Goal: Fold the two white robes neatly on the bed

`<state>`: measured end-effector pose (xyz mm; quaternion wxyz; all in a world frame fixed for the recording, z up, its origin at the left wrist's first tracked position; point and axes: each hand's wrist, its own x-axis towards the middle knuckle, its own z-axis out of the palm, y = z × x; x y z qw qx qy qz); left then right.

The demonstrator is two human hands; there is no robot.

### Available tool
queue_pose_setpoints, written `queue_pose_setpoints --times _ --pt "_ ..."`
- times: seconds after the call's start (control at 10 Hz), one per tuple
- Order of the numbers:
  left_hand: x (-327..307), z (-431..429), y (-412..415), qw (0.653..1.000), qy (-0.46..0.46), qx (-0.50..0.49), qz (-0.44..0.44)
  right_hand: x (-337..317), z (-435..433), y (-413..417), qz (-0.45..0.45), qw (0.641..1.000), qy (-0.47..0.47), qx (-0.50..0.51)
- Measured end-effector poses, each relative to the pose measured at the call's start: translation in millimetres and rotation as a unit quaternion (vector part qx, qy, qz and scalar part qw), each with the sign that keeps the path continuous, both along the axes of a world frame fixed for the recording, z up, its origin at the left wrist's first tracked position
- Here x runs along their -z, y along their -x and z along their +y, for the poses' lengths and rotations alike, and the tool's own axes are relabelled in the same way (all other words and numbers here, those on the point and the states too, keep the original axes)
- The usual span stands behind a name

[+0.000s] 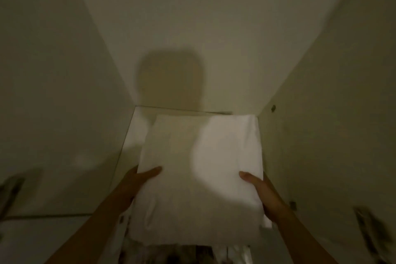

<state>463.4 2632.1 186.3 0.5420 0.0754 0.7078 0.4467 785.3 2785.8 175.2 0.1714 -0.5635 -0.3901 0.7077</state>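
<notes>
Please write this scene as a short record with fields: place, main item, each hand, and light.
place: a shelf between plain walls, like inside a closet; no bed in view
main item: folded white cloth, flat, its far end over the shelf
left hand: grips the cloth's left edge, thumb on top
right hand: grips the cloth's right edge, thumb on top
light: dim, with a bright patch on the cloth's right half
blur: image is soft, so one or two robes cannot be told

Dim and soft; a bright patch falls beyond the right hand (265,194), a rounded shadow farther ahead, motion blur outside both hands.
</notes>
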Motion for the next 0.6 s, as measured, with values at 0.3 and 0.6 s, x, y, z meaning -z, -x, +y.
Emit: queue_pose_setpoints --times 0.3,0.6 --pt "122 107 44 0.955 0.134 0.118 0.235 125 94 45 -0.112 0.989 0.046 -0.085" --pt "36 78 33 0.870 0.132 0.236 0.412 48 75 60 -0.310 0.900 -0.201 -0.232"
